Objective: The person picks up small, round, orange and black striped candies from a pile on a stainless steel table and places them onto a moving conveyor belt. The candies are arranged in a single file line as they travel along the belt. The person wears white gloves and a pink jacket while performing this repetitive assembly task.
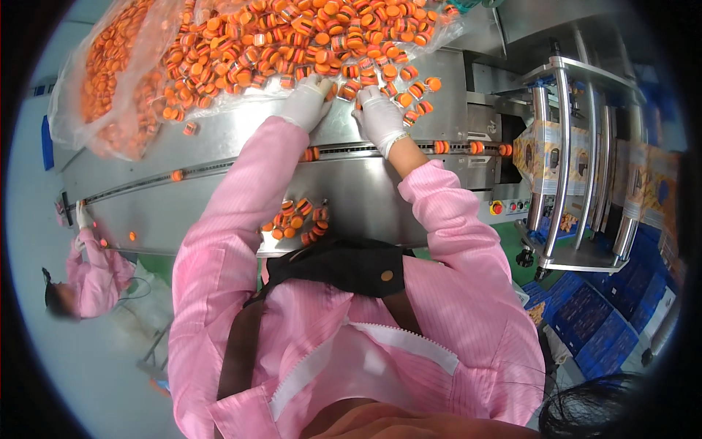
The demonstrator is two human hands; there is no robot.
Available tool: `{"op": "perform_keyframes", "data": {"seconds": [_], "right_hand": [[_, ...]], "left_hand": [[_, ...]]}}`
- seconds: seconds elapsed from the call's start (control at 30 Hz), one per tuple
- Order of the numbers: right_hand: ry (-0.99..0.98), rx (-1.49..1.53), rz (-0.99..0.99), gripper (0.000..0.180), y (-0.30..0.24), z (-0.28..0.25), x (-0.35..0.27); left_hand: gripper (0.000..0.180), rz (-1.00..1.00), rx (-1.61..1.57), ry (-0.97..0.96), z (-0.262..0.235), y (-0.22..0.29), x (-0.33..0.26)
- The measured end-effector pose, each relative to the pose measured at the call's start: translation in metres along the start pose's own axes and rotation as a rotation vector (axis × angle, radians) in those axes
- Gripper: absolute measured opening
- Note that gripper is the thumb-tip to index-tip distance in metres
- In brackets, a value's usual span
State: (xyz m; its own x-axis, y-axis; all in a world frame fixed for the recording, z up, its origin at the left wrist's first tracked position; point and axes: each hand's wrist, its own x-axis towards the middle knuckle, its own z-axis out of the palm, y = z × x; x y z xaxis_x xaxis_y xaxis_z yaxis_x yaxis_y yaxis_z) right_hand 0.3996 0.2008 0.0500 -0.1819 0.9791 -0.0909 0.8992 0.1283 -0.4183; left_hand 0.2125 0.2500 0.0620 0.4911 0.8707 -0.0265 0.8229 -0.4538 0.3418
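Observation:
Small, clear-wrapped candies (307, 36), orange with dark middle layers like tiny burgers, are heaped on the metal table before me. My left hand (306, 106), in a white glove, is at the heap's near edge, its fingers bent round one candy beside the thumb. Just right of it, my gloved right hand (382, 123) is curled, with a bit of orange showing at its thumb; the fingertips are partly hidden. Below both hands runs a narrow conveyor track (351, 148) carrying spaced candies, one of them (441, 147) just right of my right wrist.
A clear plastic bag (73, 110) full of candies lies at the left. A loose cluster (296, 219) sits near my waist. On the right stand a roller frame (563, 154) with printed film and blue crates (592, 329). At far left, another person (91, 271) reaches toward the track's end.

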Motion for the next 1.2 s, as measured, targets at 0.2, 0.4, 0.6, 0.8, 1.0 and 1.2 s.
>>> {"op": "perform_keyframes", "data": {"seconds": [0.2,0.4,0.6,0.8,1.0,1.2], "right_hand": [[0.081,0.221,-0.169,0.015,-0.004,-0.001,-0.040],[0.051,0.321,-0.409,0.019,-0.048,0.020,-0.066],[0.013,0.043,-0.467,0.026,-0.056,0.035,-0.066],[0.189,0.010,-0.323,0.038,-0.044,-0.004,-0.052],[-0.051,-0.252,-0.344,0.027,-0.023,0.007,0.002],[0.034,0.244,-0.214,0.027,-0.027,-0.014,-0.008]], "left_hand": [[0.020,-0.146,-0.168,-0.057,-0.024,-0.017,-0.074],[0.022,-0.045,-0.169,-0.160,-0.014,-0.046,-0.141],[0.025,0.009,-0.185,-0.251,-0.029,-0.042,-0.135],[0.039,0.133,-0.180,0.076,-0.018,-0.014,-0.068],[0.025,0.334,-0.085,-0.178,0.000,-0.031,-0.020],[0.021,0.063,-0.338,0.012,-0.022,-0.052,-0.065]]}}
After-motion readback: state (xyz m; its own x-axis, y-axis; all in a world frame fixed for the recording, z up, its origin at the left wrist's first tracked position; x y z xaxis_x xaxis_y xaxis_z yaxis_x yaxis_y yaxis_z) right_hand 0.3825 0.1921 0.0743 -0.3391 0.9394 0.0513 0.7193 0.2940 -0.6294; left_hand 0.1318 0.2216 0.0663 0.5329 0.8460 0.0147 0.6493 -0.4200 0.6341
